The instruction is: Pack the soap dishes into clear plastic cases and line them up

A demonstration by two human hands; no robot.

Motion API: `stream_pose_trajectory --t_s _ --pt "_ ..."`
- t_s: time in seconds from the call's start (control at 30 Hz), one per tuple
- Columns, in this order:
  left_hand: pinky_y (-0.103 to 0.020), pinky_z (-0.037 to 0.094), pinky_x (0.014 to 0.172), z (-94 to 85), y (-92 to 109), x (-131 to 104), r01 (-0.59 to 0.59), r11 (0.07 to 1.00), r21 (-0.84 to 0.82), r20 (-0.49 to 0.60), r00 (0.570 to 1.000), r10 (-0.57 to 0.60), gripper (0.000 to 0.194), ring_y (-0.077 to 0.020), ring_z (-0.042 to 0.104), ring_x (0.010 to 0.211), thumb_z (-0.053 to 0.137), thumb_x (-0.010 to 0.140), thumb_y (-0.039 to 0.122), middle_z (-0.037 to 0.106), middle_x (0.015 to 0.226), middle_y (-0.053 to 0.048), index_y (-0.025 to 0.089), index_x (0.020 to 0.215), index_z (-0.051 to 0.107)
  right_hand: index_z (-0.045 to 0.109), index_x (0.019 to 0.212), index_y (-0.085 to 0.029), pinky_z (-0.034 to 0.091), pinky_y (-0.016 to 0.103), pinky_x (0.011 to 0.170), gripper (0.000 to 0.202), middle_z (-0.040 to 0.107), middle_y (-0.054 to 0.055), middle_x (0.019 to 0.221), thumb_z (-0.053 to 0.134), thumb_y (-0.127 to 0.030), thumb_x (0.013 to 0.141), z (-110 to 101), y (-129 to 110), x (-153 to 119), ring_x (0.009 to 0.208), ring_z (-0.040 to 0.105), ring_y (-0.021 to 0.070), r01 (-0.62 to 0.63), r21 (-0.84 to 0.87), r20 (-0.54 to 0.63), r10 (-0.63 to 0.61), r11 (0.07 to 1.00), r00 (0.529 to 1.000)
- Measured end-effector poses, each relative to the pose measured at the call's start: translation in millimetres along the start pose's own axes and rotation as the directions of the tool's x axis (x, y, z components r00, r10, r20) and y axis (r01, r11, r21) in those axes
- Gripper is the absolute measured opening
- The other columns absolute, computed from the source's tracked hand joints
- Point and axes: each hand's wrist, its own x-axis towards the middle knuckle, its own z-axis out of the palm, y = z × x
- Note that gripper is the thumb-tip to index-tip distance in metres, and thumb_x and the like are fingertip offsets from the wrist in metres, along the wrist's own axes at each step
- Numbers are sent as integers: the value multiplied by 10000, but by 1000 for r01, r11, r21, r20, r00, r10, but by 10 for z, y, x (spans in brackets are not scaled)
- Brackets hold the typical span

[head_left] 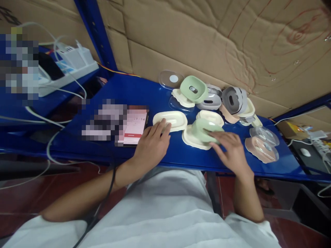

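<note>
Green dish (205, 129), slightly blurred, above cream tray (188, 139) near middle of blue table (178, 156). Right hand (229, 150) grips its right end, thumb on near side, fingers over top. Left hand (153, 141) open, fingers outstretched, fingertips resting on cream oval piece (179, 119) just left of tray. Phone (133, 125) farther left. Beyond, second green dish (186, 86), grey pieces (231, 100). Peach piece (256, 150) to right.
</note>
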Motion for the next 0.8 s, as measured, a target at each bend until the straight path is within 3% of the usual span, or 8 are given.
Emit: stream_pose_trajectory --t_s 0.17,0.27,0.4,0.57,0.7,0.8 --pt "-631 486 1188 13 -11 -5 -26 993 -115 -14 1000 24 550 -426 457 1552 471 1068 141 397 1708 -246 172 1616 447 624 1465 -333 462 522 1112 371 724 62 1434 536 -375 1107 262 -184 -107 1326 663 299 45 13 59 -46 999 997" --pt "-584 468 1236 5 -5 -9 -140 978 -155 2 990 142 555 -383 470 1553 467 1063 98 447 1677 -238 172 1613 454 602 1482 -314 449 514 1129 376 723 71 1425 508 -348 1120 343 -160 -29 1337 654 285 56 15 79 -57 998 995" --pt "-532 467 1257 -20 10 5 -330 924 -193 32 939 342 497 -345 451 1573 515 1086 139 463 1671 -219 180 1581 492 614 1472 -301 437 530 1140 370 701 107 1438 519 -345 1117 388 -263 -45 1334 651 296 81 13 94 -82 997 992" --pt "-532 449 1281 -11 -9 10 -372 894 -251 27 920 390 379 -334 482 1553 655 1060 280 564 1604 -176 183 1426 632 590 1526 -331 476 525 1148 426 640 104 1536 536 -388 1108 333 -346 -112 1386 624 300 171 130 171 -192 977 966" --pt "-513 441 1292 6 -26 8 -390 888 -246 29 912 409 332 -315 514 1527 661 1058 296 658 1504 -146 179 1369 676 582 1544 -310 494 497 1175 438 632 92 1555 462 -366 1126 107 24 213 1429 602 287 138 146 37 -144 980 989" --pt "-500 438 1293 -15 -14 19 -408 890 -202 20 907 420 322 -302 525 1519 629 1077 304 662 1501 -141 178 1368 680 643 1468 -231 469 511 1201 435 679 130 1482 426 -410 1135 -52 345 816 1411 611 312 102 67 -123 -93 993 988"
